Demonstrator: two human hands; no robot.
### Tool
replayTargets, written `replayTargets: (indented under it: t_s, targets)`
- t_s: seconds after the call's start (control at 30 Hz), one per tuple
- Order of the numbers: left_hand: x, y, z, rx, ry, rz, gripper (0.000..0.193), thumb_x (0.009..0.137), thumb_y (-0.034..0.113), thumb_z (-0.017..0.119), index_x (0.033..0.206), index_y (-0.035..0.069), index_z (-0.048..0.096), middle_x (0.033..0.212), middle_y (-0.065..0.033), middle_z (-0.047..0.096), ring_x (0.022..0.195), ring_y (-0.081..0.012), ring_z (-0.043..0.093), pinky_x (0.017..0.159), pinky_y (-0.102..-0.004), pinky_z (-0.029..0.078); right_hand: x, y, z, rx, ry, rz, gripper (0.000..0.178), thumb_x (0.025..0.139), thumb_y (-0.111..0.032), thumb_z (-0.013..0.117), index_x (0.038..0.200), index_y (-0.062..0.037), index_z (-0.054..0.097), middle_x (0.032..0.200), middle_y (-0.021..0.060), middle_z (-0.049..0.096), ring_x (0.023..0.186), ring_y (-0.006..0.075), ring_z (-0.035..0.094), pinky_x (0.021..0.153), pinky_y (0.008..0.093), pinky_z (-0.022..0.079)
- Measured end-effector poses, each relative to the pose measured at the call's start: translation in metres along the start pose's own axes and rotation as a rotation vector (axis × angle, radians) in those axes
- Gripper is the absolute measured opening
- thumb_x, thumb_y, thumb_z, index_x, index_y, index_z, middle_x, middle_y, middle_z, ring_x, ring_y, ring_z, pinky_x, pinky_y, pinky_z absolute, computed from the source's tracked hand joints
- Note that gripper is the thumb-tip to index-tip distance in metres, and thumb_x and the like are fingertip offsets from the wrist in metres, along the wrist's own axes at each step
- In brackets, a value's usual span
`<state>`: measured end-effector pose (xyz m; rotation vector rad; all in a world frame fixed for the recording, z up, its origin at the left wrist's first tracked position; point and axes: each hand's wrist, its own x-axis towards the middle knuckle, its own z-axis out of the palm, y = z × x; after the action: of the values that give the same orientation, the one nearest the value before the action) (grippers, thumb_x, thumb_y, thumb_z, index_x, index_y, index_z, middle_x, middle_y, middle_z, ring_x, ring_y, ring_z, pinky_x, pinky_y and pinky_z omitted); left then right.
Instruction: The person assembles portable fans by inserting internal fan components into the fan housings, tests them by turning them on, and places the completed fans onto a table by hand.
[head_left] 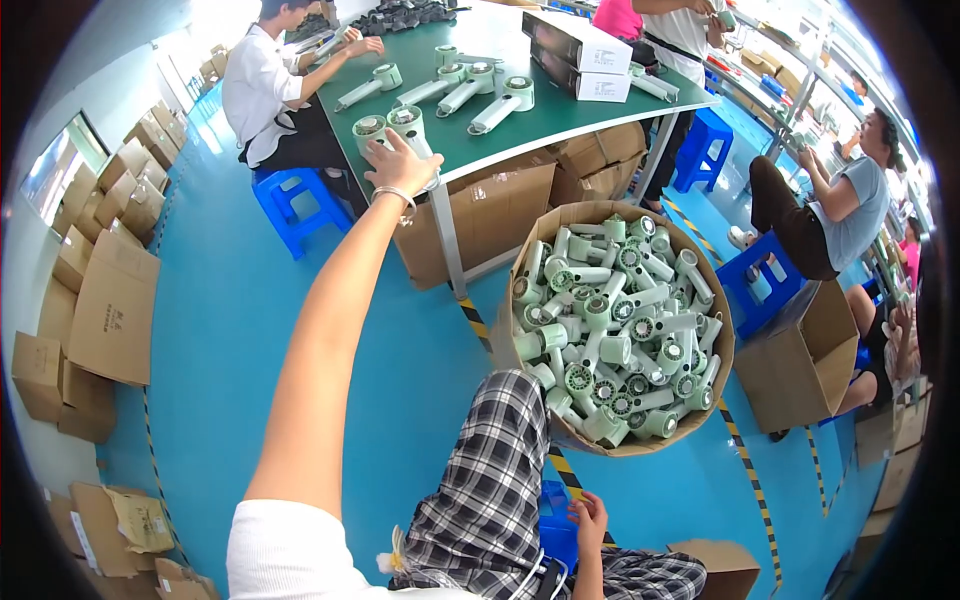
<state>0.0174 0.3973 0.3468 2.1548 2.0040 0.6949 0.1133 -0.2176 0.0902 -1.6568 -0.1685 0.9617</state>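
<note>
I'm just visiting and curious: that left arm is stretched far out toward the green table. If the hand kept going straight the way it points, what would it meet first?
The left hand is already on the pale green hair-dryer bodies at the near edge of the green table. Straight on, it would probably push into those first, though depth is hard to judge.

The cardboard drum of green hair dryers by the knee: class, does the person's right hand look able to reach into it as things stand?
Probably yes. The right hand rests low by the blue stool, empty, and the cardboard drum stands open-topped just beyond the checked knee, with nothing covering it.
</note>
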Motion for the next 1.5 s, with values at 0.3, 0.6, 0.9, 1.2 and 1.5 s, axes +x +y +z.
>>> replayTargets:
  t_s: [0.3, 0.6, 0.9, 1.2, 1.5]
  targets:
    - [0.018, -0.015, 0.005, 0.017, 0.006, 0.144, 0.102, 0.066, 0.057, 0.064, 0.135, -0.006, 0.022, 0.137, -0.0345, 0.019, 0.128, -0.0457, 0.024, 0.102, -0.0459, 0.030, -0.012, -0.001, 0.000, 0.016, 0.015, 0.025, 0.031, 0.086, -0.009, 0.054, 0.116, -0.0005, 0.049, 0.094, 0.0107, 0.062, 0.082, 0.0182, 0.062, 0.065, 0.0267, 0.050]
    - [-0.023, -0.002, 0.014, 0.105, 0.524, 0.631, 0.074, 0.082, 0.052, 0.050, 0.136, 0.006, 0.028, 0.142, -0.0232, 0.022, 0.131, -0.0402, 0.022, 0.096, -0.0671, 0.019, 0.006, 0.017, -0.010, -0.034, 0.015, 0.004, 0.032, 0.086, -0.012, 0.056, 0.115, -0.0011, 0.050, 0.095, 0.0106, 0.063, 0.083, 0.0157, 0.060, 0.066, 0.0256, 0.049]
    - [-0.277, 0.105, 0.198, -0.117, -0.913, 0.781, 0.075, 0.074, 0.050, 0.062, 0.123, -0.003, 0.042, 0.117, -0.0302, 0.047, 0.110, -0.0409, 0.048, 0.093, -0.0445, 0.039, 0.011, 0.027, -0.022, -0.032, 0.064, 0.092, 0.033, 0.085, -0.013, 0.055, 0.116, -0.0003, 0.050, 0.096, 0.0128, 0.062, 0.084, 0.0175, 0.061, 0.061, 0.0270, 0.052]
    - [-0.396, 0.076, 0.263, -0.094, -0.594, 0.504, 0.079, 0.062, 0.034, 0.078, 0.121, 0.001, 0.038, 0.118, -0.0190, 0.039, 0.099, -0.0410, 0.049, 0.082, -0.0455, 0.045, 0.007, 0.021, -0.013, 0.044, 0.064, 0.100, 0.033, 0.085, -0.013, 0.057, 0.115, 0.0000, 0.050, 0.096, 0.0127, 0.061, 0.083, 0.0172, 0.061, 0.061, 0.0274, 0.053]
    - [-0.376, 0.065, 0.197, -0.071, -0.665, 0.707, 0.067, 0.058, 0.023, 0.079, 0.114, 0.002, 0.048, 0.116, -0.0193, 0.042, 0.098, -0.0410, 0.044, 0.084, -0.0460, 0.041, 0.016, 0.034, -0.015, -0.139, 0.114, 0.002, 0.029, 0.082, -0.017, 0.058, 0.107, -0.0035, 0.057, 0.085, 0.0122, 0.065, 0.078, 0.0182, 0.062, 0.069, 0.0304, 0.048]
